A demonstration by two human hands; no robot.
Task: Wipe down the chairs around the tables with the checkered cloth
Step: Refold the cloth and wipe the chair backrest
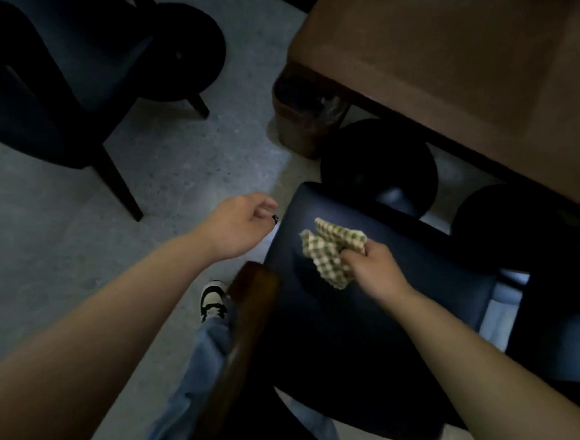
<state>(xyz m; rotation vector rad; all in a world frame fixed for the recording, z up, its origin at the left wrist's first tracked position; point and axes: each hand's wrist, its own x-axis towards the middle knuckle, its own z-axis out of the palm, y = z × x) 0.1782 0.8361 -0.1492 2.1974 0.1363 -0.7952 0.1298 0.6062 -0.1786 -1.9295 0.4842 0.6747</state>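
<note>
Checkered cloth [331, 250], one piece, green and cream, bunched in the right hand [374, 267], whose fingers are curled round its near edge; the loose part spreads away from the knuckles onto the seat of the dark blue chair [379, 294] directly beneath that hand. Head view, the only view. Left hand [240, 226] held over the floor [182, 164] just left of the seat's front corner, fingers loosely bent, gripping nothing; a dark ring or nail shows at one fingertip. Chairs counted: two, the one under the right hand, with a wooden armrest [250, 320] between the two forearms, and a second dark chair [52, 65] well beyond the left hand. Round dark stools: three, one [187, 51] beside the far chair, two [378, 160] [508, 221] past the right hand, partly under the brown bench [463, 77]. One brown bin [306, 118] at the bench corner. One shoe [212, 300] and a denim leg [203, 358] below the left forearm.
</note>
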